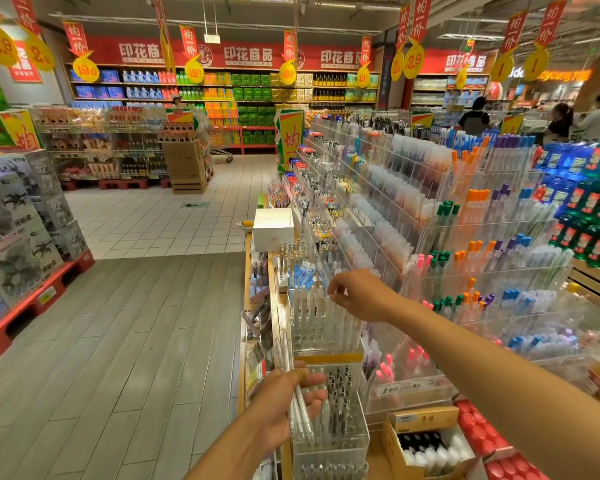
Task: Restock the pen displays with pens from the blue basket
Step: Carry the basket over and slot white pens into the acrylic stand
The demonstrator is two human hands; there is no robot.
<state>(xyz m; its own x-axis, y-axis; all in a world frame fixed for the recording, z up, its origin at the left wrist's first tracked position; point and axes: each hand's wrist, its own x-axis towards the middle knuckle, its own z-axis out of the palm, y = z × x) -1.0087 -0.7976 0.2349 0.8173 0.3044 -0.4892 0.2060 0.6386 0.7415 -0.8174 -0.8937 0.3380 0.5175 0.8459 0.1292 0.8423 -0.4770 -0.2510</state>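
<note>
Left hand [284, 400] grips a bundle of white pens [300, 410]; right hand [357, 294] pinches a displayed pen [329, 317].

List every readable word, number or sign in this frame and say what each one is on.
"印花商品": red wall banner above the back shelves.
"均一价": red hanging pennant.
"2.9": yellow hanging disc.
"19.9": yellow hanging disc.
"均": yellow aisle-end sign.
Price strip on the pen display: digits blurred, not certain.
Grey boxes at left and the cardboard box label: too small to read.
</note>
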